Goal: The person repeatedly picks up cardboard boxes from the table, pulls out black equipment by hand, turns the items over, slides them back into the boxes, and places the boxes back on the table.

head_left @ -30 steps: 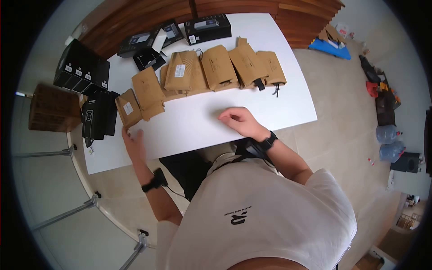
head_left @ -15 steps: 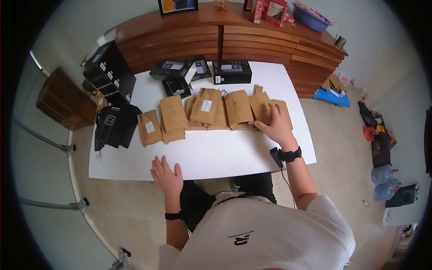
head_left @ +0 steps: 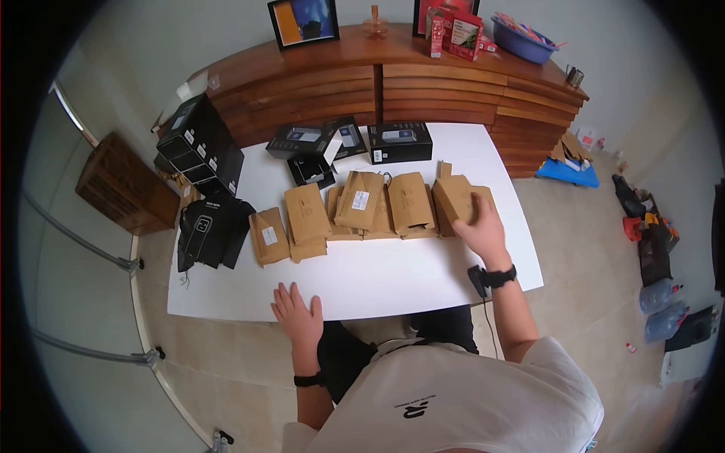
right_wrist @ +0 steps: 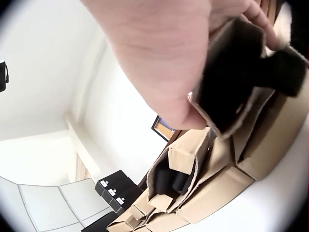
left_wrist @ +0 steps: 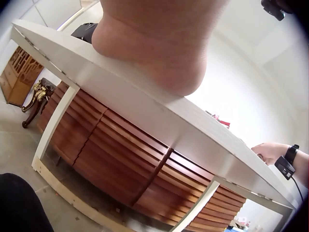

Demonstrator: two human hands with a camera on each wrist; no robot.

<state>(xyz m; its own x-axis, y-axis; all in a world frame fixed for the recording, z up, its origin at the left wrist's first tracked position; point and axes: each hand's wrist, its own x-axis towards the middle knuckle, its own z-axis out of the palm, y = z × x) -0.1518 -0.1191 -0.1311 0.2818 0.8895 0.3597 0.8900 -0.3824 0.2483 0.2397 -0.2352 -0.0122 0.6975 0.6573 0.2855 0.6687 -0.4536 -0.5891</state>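
Observation:
At the right of the table, my right hand grips a brown cardboard box, thumb on the near left side and fingers over the far right. In the right wrist view the box's near end gapes open, dark inside, and a black piece sticks out of it. Beside it lies another brown box, its open end showing black contents. My left hand rests at the table's front edge with fingers spread and straight, holding nothing. More brown boxes, one with a white label, line the middle of the table.
Black boxes lie along the table's back edge, and a stack of black boxes stands at the left. Black packages lie at the left end. Behind the white table stands a wooden cabinet.
My right hand has moved from the table's middle to the right-hand box and now grips it. The left hand has drawn back from the left box to the front edge. The head view has tilted up.

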